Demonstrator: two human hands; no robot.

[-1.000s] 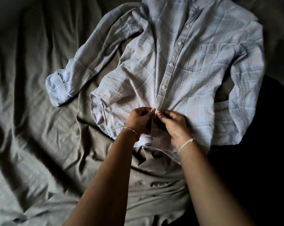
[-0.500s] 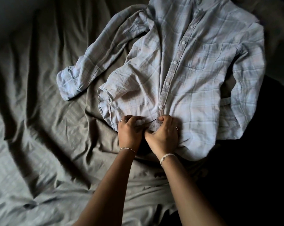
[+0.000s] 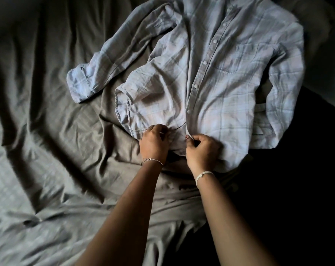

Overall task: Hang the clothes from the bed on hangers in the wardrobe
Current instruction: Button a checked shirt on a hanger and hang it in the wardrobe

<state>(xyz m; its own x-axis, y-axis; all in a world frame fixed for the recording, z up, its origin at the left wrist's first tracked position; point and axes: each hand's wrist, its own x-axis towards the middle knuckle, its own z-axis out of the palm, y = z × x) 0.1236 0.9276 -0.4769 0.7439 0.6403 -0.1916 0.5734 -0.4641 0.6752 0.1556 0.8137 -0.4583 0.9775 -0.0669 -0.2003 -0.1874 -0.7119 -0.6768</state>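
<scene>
The left part of the view is taken up by the bed (image 3: 37,141), which is covered by a grey sheet (image 3: 53,189) creased in long folds. A pale plaid shirt (image 3: 230,96) is laid front up on the bed, with its collar end at the top edge of the view and its hem nearest the person. 1 sleeve (image 3: 124,54) is extended down and to the left across the sheet, and its cuff (image 3: 80,83) lies flat at the far left of the garment. The left side of the shirt body is bunched and folded over on itself.

The left hand (image 3: 155,144) is placed on the lower left front of the shirt. Its fingers are curled into the fabric just above the hem, and a fold of cloth is gripped there. A thin bracelet (image 3: 153,160) is worn on the left wrist.

A row of pale buttons (image 3: 195,86) runs up the front strip from just above the hands toward the collar. The right hand (image 3: 203,150) is placed just beside the left, at the lower end of this strip. The edge of the strip is pinched between its thumb and curled fingers. A light band (image 3: 203,174) is worn on the right wrist.

A chest pocket (image 3: 239,56) is seen right of the buttons. The second sleeve (image 3: 289,89) is folded down along the right side of the shirt body. The area right of the shirt is in deep shadow, and nothing can be made out there.
</scene>
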